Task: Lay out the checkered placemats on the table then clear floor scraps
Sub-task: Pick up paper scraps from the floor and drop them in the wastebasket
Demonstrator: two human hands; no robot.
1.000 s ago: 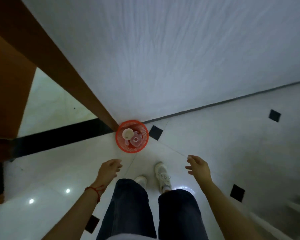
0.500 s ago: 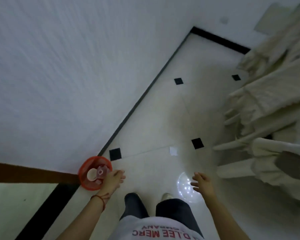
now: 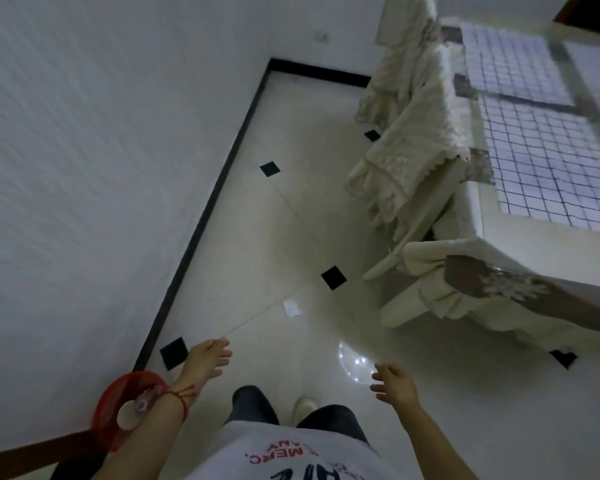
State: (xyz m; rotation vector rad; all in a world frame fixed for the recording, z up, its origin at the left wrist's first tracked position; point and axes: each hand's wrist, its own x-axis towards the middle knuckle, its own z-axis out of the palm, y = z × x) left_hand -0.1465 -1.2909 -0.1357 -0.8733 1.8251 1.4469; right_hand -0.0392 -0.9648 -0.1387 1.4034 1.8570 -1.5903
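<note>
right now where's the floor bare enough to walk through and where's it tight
The widest bare stretch runs between the black baseboard and the draped chairs, broken only by a small white scrap. Floor ahead of the right hand is also free. It is tight by the red basket at the left hand, and under the table with its checkered placemats.

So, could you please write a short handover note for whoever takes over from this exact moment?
Left hand: open, holding nothing, above the floor near the red basket.
Right hand: open, holding nothing.
Checkered placemats: already lying on the table at upper right.
Red basket: by the wall at lower left, with a few discarded items inside.
One white scrap lies on the floor tiles ahead, beside a black diamond tile.
Done: placemats appear laid out.
Left: pick up the white scrap, probably drop it in the red basket.
</note>
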